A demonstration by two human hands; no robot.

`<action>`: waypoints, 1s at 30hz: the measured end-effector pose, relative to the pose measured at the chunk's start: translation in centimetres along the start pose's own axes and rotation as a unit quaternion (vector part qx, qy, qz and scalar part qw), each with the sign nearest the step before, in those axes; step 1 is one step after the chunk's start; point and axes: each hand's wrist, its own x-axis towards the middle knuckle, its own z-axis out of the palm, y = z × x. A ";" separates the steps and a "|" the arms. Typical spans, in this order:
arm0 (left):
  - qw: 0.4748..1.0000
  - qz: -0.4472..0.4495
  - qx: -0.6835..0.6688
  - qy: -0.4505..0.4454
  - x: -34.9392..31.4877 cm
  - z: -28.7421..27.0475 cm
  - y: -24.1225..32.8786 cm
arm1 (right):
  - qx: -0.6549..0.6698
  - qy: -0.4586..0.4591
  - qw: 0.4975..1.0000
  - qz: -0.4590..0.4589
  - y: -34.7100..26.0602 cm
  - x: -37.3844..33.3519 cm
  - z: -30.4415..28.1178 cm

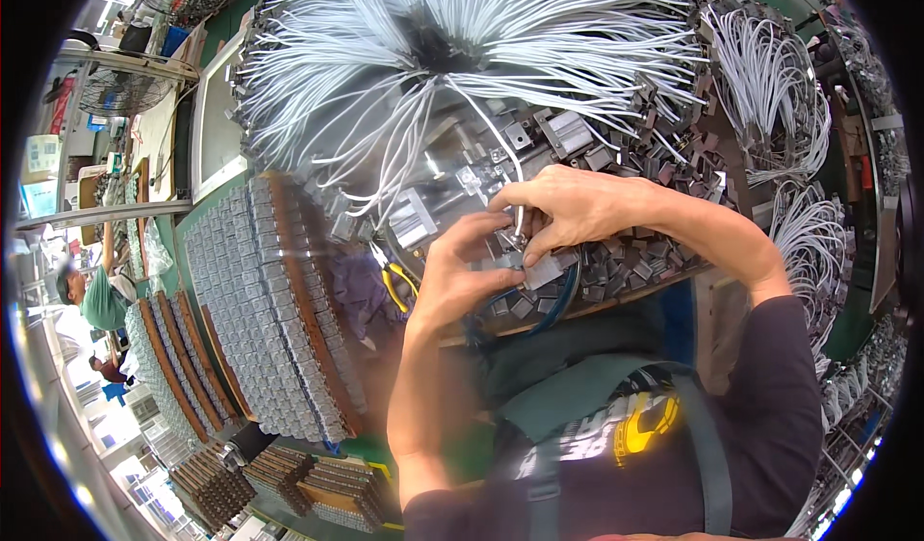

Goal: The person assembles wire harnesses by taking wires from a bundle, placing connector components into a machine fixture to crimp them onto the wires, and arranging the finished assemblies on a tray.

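Both my hands meet over the near edge of the workbench. My right hand [582,206] is closed, with thumb and forefinger pinching a white cable [505,146] that comes down from a large bundle. My left hand [454,270] curls in from the left, thumb and fingers closed around a small metallic part at the cable's lower end; the fingers hide most of it. A small grey metal block [546,270] shows just below the right thumb; whether it is held or lies there I cannot tell. Behind the hands stands a metal fixture [472,180] with a cylinder [570,133].
White cables [568,21] fan out across the far bench. Loose metal blocks [626,262] lie to the right. Yellow-handled pliers [397,286] lie left of my left hand. Stacked rows of grey parts [255,300] stand at left. A person in green [104,298] works far left.
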 end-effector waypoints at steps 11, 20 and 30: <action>0.979 0.053 0.196 -0.002 -0.3 0.2 2.5 | 0.048 0.009 0.998 -0.039 0.7 -0.1 0.4; 0.989 -0.067 0.127 -0.040 -0.7 -0.9 3.0 | 0.112 0.012 0.993 -0.044 1.6 0.2 1.3; 0.975 0.012 0.222 -0.027 -1.4 -1.3 3.7 | 0.062 0.007 0.996 -0.058 1.3 0.5 1.5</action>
